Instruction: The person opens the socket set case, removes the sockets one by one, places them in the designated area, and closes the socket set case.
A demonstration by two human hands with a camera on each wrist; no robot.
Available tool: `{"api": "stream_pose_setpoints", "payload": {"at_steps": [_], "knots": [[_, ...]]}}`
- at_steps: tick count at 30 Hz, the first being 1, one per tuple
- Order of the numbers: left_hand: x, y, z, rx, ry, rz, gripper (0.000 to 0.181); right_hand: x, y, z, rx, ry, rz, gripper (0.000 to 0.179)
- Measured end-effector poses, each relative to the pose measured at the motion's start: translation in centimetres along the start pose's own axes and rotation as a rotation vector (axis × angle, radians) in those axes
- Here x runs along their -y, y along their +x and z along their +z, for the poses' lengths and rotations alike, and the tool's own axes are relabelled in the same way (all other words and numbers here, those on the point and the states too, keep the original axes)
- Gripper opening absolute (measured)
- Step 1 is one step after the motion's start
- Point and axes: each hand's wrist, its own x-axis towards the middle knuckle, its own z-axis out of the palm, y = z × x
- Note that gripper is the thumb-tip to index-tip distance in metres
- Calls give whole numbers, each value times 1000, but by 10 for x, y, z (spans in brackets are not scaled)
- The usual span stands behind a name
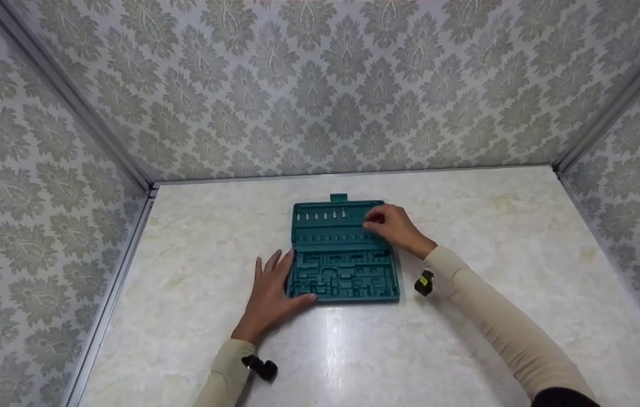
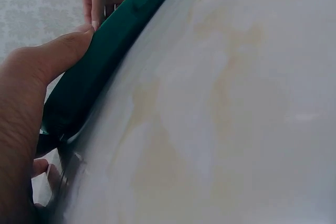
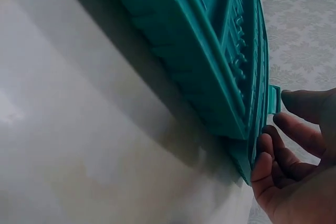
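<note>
An open teal plastic tool case [image 1: 342, 247] with moulded slots lies on the table. Along its far half runs a row of several small silver bits [image 1: 325, 215]. My left hand [image 1: 271, 291] spans the near left corner, its fingers straight along the left side and the thumb on the near edge. In the left wrist view, that thumb [image 2: 65, 51] rests on the case's rim. My right hand [image 1: 393, 226] is over the far right part of the case, fingers bent, thumb and index tips close together. From the right wrist view, I cannot tell whether those fingertips [image 3: 286, 121] hold a small piece.
The case's latch tab [image 1: 339, 198] sticks out from the far edge. A pale marbled table [image 1: 195, 237] lies under everything, with patterned wall panels [image 1: 320, 85] at the back and sides. Small dark devices [image 1: 424, 282] sit at both wrists.
</note>
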Motion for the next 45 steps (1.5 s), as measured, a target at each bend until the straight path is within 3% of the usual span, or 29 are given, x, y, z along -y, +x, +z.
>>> {"api": "stream_pose_setpoints", "payload": {"at_steps": [14, 23, 37, 42, 45], "knots": [[0, 1, 2, 8, 5, -17, 122, 8, 35, 18, 19, -4, -29, 27], [0, 0, 5, -6, 5, 5, 122, 7, 50, 24, 55, -34, 26, 36], [3, 1, 2, 9, 10, -9, 121, 10, 56, 32, 67, 39, 113, 37], [2, 1, 2, 7, 2, -6, 122, 6, 54, 34, 14, 91, 130, 35], [1, 1, 3, 1, 12, 1, 122, 5, 53, 36, -22, 166, 99, 31]]}}
